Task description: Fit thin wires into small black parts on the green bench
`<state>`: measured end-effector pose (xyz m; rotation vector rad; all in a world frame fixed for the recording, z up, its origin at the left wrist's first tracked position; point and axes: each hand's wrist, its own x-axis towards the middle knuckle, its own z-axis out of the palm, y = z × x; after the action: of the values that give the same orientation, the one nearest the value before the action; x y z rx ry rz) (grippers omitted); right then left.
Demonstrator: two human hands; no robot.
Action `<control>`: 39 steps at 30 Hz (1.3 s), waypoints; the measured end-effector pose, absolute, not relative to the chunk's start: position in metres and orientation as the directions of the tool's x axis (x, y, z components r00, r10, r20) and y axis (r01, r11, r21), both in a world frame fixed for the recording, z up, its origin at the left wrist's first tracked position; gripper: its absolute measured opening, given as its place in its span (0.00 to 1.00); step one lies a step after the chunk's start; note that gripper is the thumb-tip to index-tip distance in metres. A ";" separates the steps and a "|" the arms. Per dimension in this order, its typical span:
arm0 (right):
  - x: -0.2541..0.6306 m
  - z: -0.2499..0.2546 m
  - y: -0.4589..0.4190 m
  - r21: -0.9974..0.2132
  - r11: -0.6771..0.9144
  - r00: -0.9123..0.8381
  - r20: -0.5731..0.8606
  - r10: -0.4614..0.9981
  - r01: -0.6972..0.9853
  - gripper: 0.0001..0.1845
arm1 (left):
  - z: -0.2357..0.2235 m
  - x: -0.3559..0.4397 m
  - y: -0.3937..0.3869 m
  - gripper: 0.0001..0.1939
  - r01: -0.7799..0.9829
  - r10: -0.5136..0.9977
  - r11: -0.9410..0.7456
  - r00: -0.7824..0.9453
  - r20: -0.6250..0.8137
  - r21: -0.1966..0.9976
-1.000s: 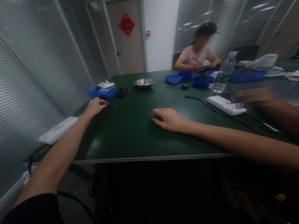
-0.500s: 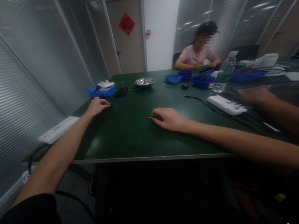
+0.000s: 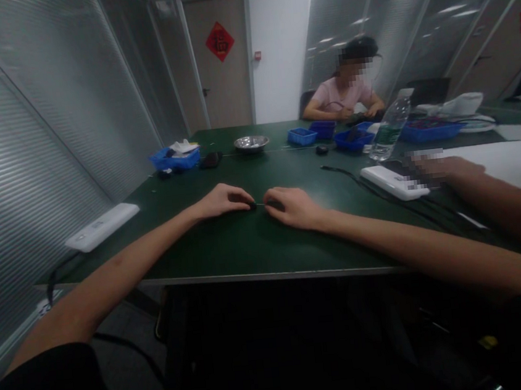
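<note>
The left forearm (image 3: 141, 256) is slanting inward over the green table (image 3: 202, 260), and the left hand (image 3: 221, 200) is bending palm down, thumb and fingers pinching a small black part (image 3: 253, 206). The right hand (image 3: 292, 208) is facing it, fingers curling closed on a thin rod (image 3: 260, 204). The red door sign (image 3: 219, 41) is displaying the character 福; farther right, the bottle (image 3: 390, 135) is bearing a green label (image 3: 388, 136) with illegible print. The black part is sitting between the hands, its detail too small to tell. The rod is showing pale and straight, pointing left toward the part, contact unclear.
</note>
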<state>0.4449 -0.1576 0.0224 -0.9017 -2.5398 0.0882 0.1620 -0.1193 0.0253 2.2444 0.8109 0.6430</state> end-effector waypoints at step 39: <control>0.445 0.023 -0.158 -0.193 0.770 -0.691 0.348 0.633 0.608 0.10 | 0.020 0.156 -0.111 0.20 0.401 0.726 -0.541 0.667 0.170 0.739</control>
<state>0.4449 -0.1583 0.0230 -0.9430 -2.5679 0.0865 0.1562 -0.1108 0.0195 2.1960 0.8651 0.6129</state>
